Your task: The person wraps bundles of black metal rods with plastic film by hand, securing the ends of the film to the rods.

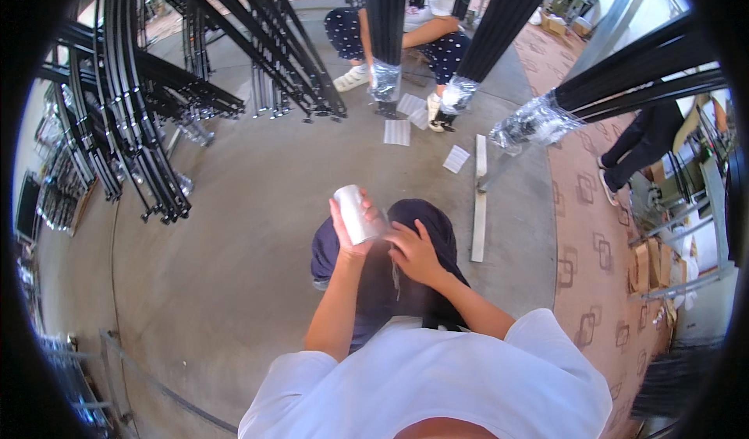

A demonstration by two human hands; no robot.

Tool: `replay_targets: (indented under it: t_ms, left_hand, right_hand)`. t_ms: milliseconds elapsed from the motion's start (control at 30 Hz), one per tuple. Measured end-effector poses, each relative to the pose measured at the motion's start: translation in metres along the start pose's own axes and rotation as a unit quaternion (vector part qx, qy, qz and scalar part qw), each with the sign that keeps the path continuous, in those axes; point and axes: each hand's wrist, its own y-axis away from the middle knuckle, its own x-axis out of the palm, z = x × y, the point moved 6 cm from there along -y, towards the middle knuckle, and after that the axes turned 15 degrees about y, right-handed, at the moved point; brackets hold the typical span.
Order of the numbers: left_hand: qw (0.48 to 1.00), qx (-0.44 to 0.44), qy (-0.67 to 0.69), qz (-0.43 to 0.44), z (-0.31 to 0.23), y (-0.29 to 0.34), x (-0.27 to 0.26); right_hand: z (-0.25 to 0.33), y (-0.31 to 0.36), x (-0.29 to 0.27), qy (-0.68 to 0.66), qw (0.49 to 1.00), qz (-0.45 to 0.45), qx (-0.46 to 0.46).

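A whitish roll of plastic film [356, 214] stands tilted above my knees. My left hand [350, 244] is closed around it, with the fingers showing on the roll's right side. Close by on the right is my right hand [417, 255], its fingers stretched and apart, fingertips at the lower right edge of the roll. That edge is blurred, so I cannot tell whether the fingertips touch the film. A thin pale strand [395, 277] hangs below, between my knees.
Bundles of black rods wrapped in clear film [538, 119] hang ahead. More black rods [140, 127] stand out at the left. A person [441, 45] sits opposite; another person [641, 143] stands right. A white strip [480, 205] and paper sheets [397, 132] lie on the floor.
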Motion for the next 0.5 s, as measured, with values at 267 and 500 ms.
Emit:
replay_targets:
  t_ms: [267,500]
  left_hand:
    - [0.933,0.221,-0.281,-0.037,-0.058,-0.008,0.105]
    - [0.909,0.203,-0.363,0.022,-0.061,0.096,0.136]
  right_hand:
    - [-0.011,-0.151,-0.066,-0.233,0.972,-0.036,0.005]
    - [0.005,-0.101,-0.052,-0.217,0.945,0.239,0.045]
